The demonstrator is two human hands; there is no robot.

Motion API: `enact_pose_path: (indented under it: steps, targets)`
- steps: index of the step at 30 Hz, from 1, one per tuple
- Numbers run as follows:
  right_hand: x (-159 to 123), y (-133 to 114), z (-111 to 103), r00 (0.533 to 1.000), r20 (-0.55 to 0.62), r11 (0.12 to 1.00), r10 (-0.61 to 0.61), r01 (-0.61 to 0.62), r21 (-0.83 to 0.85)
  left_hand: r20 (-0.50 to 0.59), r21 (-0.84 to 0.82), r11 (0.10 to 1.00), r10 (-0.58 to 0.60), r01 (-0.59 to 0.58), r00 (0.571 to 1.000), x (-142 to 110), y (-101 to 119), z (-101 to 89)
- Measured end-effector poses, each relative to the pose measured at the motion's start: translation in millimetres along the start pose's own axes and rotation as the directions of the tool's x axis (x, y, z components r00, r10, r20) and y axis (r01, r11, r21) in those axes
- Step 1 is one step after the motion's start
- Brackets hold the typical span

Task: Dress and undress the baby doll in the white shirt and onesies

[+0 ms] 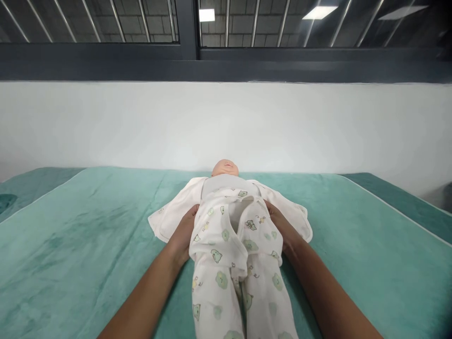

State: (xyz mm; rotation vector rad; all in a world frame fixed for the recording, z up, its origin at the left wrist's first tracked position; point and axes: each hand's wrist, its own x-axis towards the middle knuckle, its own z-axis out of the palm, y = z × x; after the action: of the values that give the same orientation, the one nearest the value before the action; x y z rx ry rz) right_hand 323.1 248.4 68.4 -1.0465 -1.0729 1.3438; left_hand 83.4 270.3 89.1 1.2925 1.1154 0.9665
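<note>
A baby doll (226,167) lies on its back with its head toward the wall. It is dressed in white baby clothes (221,280) printed with small green figures, with trouser legs reaching toward me. A front flap (243,212) stands partly raised over the middle, and a plain pale panel (229,180) covers the chest. White sleeves (181,205) spread to both sides. My left hand (185,230) is closed at the waist on the left, gripping the clothing edge. On the opposite side my right hand (280,223) grips the cloth too, its fingertips hidden behind the fabric.
A green padded cover (88,249) lies beneath the doll, with darker green side sections (399,193). Behind it rises a white wall (226,122), topped by a dark window frame (226,68) with metal bars beyond the glass.
</note>
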Motion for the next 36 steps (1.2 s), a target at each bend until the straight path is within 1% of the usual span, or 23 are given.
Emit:
enact_pose_path:
  steps: [2, 5, 9, 11, 14, 16, 18, 20, 21, 23, 26, 28, 32, 34, 36]
  targets:
    - [-1, -2, 1, 1.0, 0.018, 1.0, -0.013, 0.014, -0.02, -0.04, -0.003, 1.0, 0.008, -0.008, 0.999, -1, 1, -0.3]
    - [-3, -4, 1, 0.998, 0.028, 0.994, -0.052, 0.054, -0.094, -0.103, 0.005, 1.0, 0.014, -0.013, 0.995, 1, 0, -2.4]
    - [-3, -5, -5, 0.998, 0.02, 0.963, -0.062, 0.065, -0.261, -0.108, -0.099, 0.995, 0.007, -0.018, 0.994, 5, -1, -8.7]
    - [-3, -4, -8, 0.997, 0.001, 0.931, -0.08, 0.075, -0.358, -0.108, -0.078, 0.996, 0.034, -0.042, 0.994, 7, -1, -13.0]
    - [-1, -2, -10, 0.98, -0.075, 0.871, -0.184, 0.127, -0.474, -0.056, 0.041, 0.995, 0.096, -0.093, 0.994, 10, -1, -17.9]
    - [0, -2, -7, 0.95, -0.107, 0.834, -0.294, 0.2, -0.515, -0.045, 0.121, 0.986, 0.119, -0.113, 0.992, 13, -1, -18.9]
    - [2, -3, -4, 0.912, -0.093, 0.799, -0.4, 0.297, -0.524, -0.059, 0.183, 0.974, 0.144, -0.131, 0.988, 16, -1, -18.9]
    - [3, -5, -1, 0.893, -0.058, 0.782, -0.446, 0.358, -0.51, -0.044, 0.224, 0.964, 0.156, -0.142, 0.987, 18, 0, -19.7]
    - [3, -7, -1, 0.897, -0.034, 0.783, -0.441, 0.366, -0.503, -0.012, 0.235, 0.961, 0.155, -0.148, 0.988, 19, 1, -20.7]
    - [4, -10, 0, 0.918, 0.021, 0.793, -0.396, 0.353, -0.497, 0.09, 0.254, 0.95, 0.166, -0.184, 0.982, 19, 4, -24.0]
    - [5, -16, -2, 0.943, 0.105, 0.795, -0.315, 0.322, -0.514, 0.207, 0.278, 0.913, 0.245, -0.297, 0.947, 20, 8, -28.7]
    - [5, -22, -3, 0.95, 0.147, 0.779, -0.276, 0.311, -0.545, 0.231, 0.297, 0.889, 0.286, -0.347, 0.93, 21, 9, -29.2]
    - [4, -31, -4, 0.951, 0.23, 0.748, -0.206, 0.305, -0.59, 0.228, 0.351, 0.874, 0.268, -0.336, 0.936, 24, 13, -26.8]
    - [4, -34, -5, 0.944, 0.278, 0.753, -0.175, 0.31, -0.581, 0.273, 0.364, 0.866, 0.254, -0.343, 0.928, 25, 16, -27.9]
    - [3, -34, -6, 0.937, 0.303, 0.756, -0.172, 0.323, -0.57, 0.342, 0.359, 0.858, 0.246, -0.368, 0.907, 25, 19, -31.2]
